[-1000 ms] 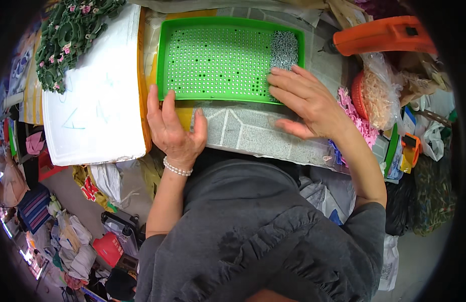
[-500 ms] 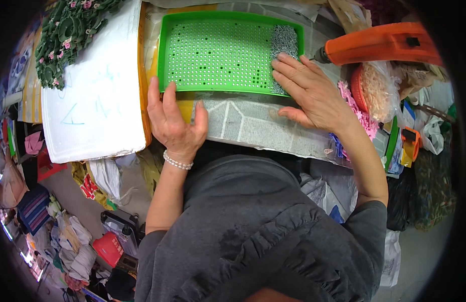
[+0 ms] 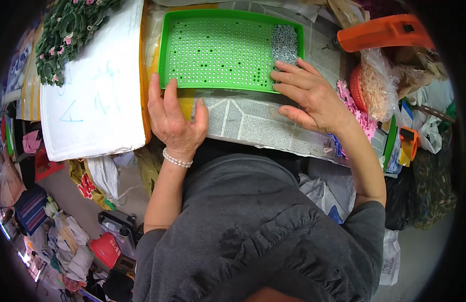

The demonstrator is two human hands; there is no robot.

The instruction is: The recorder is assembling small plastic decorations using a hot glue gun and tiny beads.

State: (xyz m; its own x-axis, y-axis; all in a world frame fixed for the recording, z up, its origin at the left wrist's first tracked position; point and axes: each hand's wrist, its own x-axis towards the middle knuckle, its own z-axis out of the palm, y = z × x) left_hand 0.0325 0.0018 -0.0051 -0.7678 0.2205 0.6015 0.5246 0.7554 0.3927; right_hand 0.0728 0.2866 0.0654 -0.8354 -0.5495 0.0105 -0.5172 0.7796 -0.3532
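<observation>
A shallow green tray [image 3: 163, 55] with a grid of small holes lies on a grey patterned surface. At its right end is a heap of small grey metal pieces, seemingly screws [image 3: 285, 44]. My left hand [image 3: 173, 118] is at the tray's near left corner, fingers spread and fingertips by the rim, with nothing held. My right hand [image 3: 316, 100] reaches over the near right corner, its fingers stretched out at the near part of the heap, its thumb apart. Its fingers hide some of the grey pieces.
A white foam box lid [image 3: 92, 110] lies on the left with green pink-flowered parts [image 3: 67, 38] on it. At the right are an orange power tool [image 3: 384, 34], a red basket [image 3: 358, 88], a clear bag of pale pieces [image 3: 376, 93] and pink pieces [image 3: 356, 108].
My right hand's fingers have drawn slightly toward me along the heap, uncovering more grey pieces. The orange tool has swung away to the upper right. My left hand is nearly still.
</observation>
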